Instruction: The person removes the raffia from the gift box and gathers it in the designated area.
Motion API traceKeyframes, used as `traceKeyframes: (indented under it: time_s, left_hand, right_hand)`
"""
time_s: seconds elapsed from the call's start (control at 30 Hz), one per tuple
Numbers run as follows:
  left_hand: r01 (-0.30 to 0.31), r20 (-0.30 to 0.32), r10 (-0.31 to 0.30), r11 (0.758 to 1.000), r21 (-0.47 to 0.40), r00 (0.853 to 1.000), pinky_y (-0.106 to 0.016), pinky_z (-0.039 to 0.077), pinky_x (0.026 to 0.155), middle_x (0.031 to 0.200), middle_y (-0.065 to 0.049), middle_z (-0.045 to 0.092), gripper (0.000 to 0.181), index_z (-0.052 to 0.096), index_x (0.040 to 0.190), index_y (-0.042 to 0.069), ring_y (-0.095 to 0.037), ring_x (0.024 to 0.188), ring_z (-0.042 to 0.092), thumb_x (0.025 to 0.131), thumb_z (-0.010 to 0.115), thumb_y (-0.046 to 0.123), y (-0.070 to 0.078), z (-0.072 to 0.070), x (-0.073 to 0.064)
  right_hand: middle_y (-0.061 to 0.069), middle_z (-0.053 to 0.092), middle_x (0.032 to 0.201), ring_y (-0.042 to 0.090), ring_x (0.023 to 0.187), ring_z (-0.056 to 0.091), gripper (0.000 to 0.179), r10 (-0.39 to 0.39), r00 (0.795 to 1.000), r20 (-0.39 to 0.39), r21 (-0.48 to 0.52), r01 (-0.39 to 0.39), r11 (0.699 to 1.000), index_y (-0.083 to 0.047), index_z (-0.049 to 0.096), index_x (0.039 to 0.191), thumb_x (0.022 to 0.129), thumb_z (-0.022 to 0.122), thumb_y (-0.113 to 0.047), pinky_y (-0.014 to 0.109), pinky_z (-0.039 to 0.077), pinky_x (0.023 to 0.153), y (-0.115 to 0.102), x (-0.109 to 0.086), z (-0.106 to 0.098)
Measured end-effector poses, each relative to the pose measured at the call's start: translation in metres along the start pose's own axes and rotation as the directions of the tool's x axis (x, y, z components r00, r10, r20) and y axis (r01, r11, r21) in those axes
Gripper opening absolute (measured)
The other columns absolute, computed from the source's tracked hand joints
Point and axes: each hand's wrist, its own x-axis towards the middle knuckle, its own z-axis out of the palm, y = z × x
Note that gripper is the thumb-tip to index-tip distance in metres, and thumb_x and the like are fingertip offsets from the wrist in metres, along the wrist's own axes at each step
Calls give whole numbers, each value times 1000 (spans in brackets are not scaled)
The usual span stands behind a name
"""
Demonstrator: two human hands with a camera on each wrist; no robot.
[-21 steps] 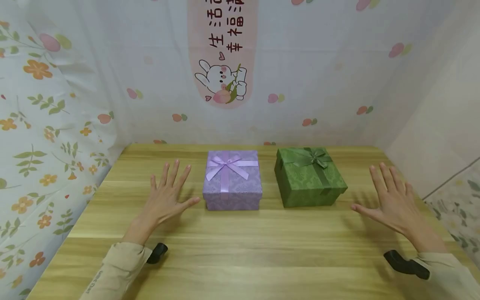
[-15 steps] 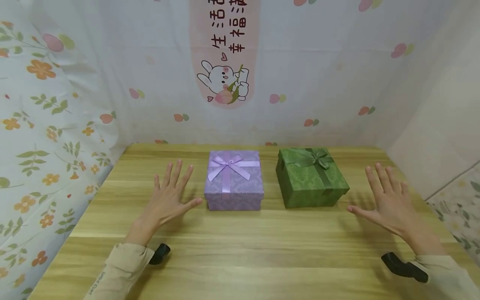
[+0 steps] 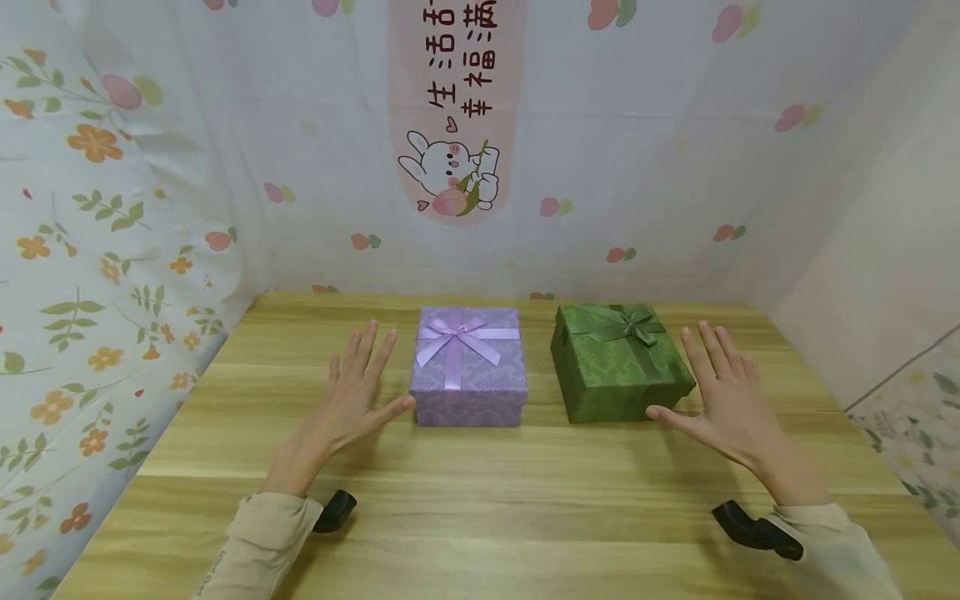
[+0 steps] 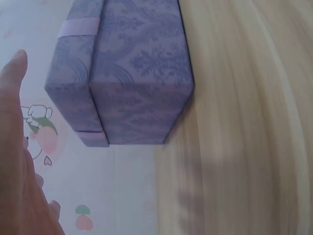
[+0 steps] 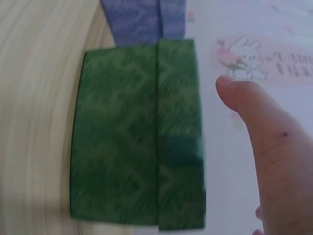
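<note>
A lilac gift box (image 3: pixel 469 371) with a satin ribbon bow on its lid stands left of centre on the table. To its right, turned at a slight angle, is a green gift box (image 3: pixel 622 367) with a dark green bow. My left hand (image 3: pixel 352 400), fingers spread and straight, is beside the lilac box, thumb tip close to its front left corner. At the green box's right side my right hand (image 3: pixel 727 400) is also spread, its thumb overlapping the front right corner in the head view. The right wrist view shows the thumb (image 5: pixel 269 132) over the lid side. Both hands hold nothing.
The wood-grain table (image 3: pixel 480 508) runs back to a white cloth (image 3: pixel 315 150) printed with a rabbit and fruit. Flowered cloth (image 3: pixel 105 333) hangs along the left side. Black wrist mounts (image 3: pixel 757 531) stick out below the sleeves.
My right hand has moved left, up to the green box. The left hand has shifted slightly right, nearer the lilac box. Both boxes stay in place on the table.
</note>
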Motion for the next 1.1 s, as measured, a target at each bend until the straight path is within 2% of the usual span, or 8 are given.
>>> traceKeyframes:
  time_s: [0.3,0.5,0.63,0.77,0.83,0.9,1.0,1.1]
  left_hand:
    - [67,-32,-69,996,-67,997,-67,4,102,152,-3,-23,93,-2,151,23,-26,138,-16,86,50,63,8,13,3]
    - [72,-13,-76,979,-188,997,-64,5,104,149,4,-30,95,-13,148,29,-32,138,-10,86,54,57,14,16,13]
    - [94,28,-90,963,-254,996,-67,9,101,149,5,-29,97,-16,147,32,-37,138,-7,86,56,56,18,16,16]
    - [121,37,-115,948,-296,993,-64,8,103,150,1,-26,99,-19,146,30,-32,138,-10,86,55,57,19,16,22]
    - [143,64,-129,937,-318,990,-61,7,105,150,-1,-25,100,-20,146,28,-30,138,-11,86,54,58,20,16,24]
    - [169,107,-140,923,-345,984,-56,5,107,150,-2,-25,101,-21,146,25,-27,138,-13,86,54,58,20,18,26]
    - [205,166,-150,898,-389,975,-52,4,108,151,-5,-23,105,-19,147,19,-27,138,-12,85,57,57,22,21,27]
    - [214,186,-143,865,-454,972,-52,10,108,153,-11,-14,110,-16,148,16,-30,139,-1,82,65,50,28,20,30]
  right_hand:
    - [11,2,155,29,140,-3,109,-49,998,-26,24,49,998,-12,8,151,73,69,-57,63,8,104,-30,13,7]
    - [8,4,155,29,140,1,103,-68,997,-43,231,76,970,-18,9,152,76,73,-47,61,11,105,-57,23,5]
    - [-1,3,155,29,140,5,93,-54,999,2,456,47,889,-27,9,151,82,70,-38,67,18,99,-78,30,3]
    - [0,10,155,28,139,15,76,-85,996,-19,676,75,733,-25,16,150,90,61,-31,60,21,102,-98,41,6]
    - [3,14,154,25,138,18,69,-104,994,-34,755,94,650,-20,18,150,94,56,-30,53,21,106,-109,48,10]
    - [4,16,153,19,138,17,65,-109,994,-12,806,74,587,-19,18,150,96,52,-31,44,19,109,-121,54,16]
    - [3,15,153,17,139,15,63,-91,993,77,840,-16,542,-18,16,150,98,50,-28,38,17,111,-138,59,25]
    - [6,9,154,23,139,14,70,-45,983,180,815,-124,567,-16,11,151,96,54,-26,41,18,110,-154,62,29]
